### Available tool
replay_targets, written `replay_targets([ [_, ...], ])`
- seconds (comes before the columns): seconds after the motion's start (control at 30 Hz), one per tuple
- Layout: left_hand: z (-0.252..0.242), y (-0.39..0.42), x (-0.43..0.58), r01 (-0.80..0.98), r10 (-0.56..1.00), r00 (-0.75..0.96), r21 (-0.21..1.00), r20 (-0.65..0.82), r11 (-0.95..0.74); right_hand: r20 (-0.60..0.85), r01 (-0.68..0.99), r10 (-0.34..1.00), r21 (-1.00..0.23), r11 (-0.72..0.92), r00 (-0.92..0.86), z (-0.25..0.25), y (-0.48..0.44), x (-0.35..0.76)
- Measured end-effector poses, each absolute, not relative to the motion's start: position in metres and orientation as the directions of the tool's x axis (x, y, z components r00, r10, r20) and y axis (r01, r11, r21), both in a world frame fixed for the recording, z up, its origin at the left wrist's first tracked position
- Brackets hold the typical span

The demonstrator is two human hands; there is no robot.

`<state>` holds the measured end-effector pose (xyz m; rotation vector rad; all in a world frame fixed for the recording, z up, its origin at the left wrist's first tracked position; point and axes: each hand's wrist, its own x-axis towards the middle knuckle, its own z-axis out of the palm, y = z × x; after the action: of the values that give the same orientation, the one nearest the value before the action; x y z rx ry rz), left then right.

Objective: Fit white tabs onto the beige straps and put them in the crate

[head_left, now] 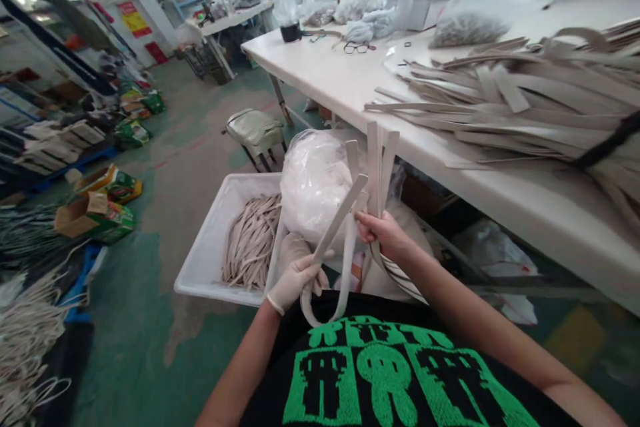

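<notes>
My left hand (299, 278), in a pale glove, is closed around a beige fabric strap (336, 223), whose free end slants up to the right. Below the hand the strap hangs in a loop and rises again towards my right hand (377, 230). That bare hand grips several similar straps (379, 170) in a bunch, their ends sticking up above the fingers and their lengths trailing below the wrist. Whether the looped strap's other end is also in my right fingers I cannot tell.
Left of my hands a white plastic bin (200, 243) holds many short straps (254, 240). A large clear plastic bag (317, 180) bulges beside it. On the white table (325, 67) lie a pile of long straps (530, 93) and eyeglasses (356, 48). A padded stool (254, 127) stands behind.
</notes>
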<state>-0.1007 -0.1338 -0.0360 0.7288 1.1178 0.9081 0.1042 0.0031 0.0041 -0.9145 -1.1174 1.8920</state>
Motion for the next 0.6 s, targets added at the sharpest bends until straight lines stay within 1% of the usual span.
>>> replay_targets([
  [0.07,-0.038,-0.136,-0.094,-0.189,0.86,0.225,0.846,-0.457,0.499,-0.165,-0.266,0.879,-0.914,-0.307,-0.448,0.002,0.008,0.109],
  [0.13,-0.041,-0.137,-0.09,-0.172,0.848,0.235,0.838,-0.475,0.517,-0.147,-0.32,0.887,-0.896,-0.307,-0.438,0.003,0.009,0.115],
  [0.23,-0.043,-0.138,-0.087,-0.162,0.846,0.223,0.837,-0.484,0.522,-0.175,-0.402,0.874,-0.835,-0.375,-0.453,0.006,0.006,0.122],
  [0.3,-0.044,-0.139,-0.084,-0.142,0.842,0.228,0.839,-0.489,0.526,-0.188,-0.423,0.869,-0.814,-0.398,-0.458,0.006,0.005,0.124],
  [0.4,-0.045,-0.143,-0.08,-0.102,0.822,0.24,0.829,-0.516,0.55,-0.174,-0.417,0.874,-0.825,-0.38,-0.453,0.004,0.007,0.126],
  [0.5,-0.045,-0.143,-0.08,-0.081,0.804,0.261,0.818,-0.534,0.569,-0.152,-0.383,0.901,-0.867,-0.319,-0.407,0.002,0.011,0.127],
  [0.6,-0.036,-0.129,-0.083,-0.11,0.843,0.262,0.854,-0.469,0.509,-0.116,-0.316,0.925,-0.918,-0.239,-0.363,0.004,0.008,0.124],
])
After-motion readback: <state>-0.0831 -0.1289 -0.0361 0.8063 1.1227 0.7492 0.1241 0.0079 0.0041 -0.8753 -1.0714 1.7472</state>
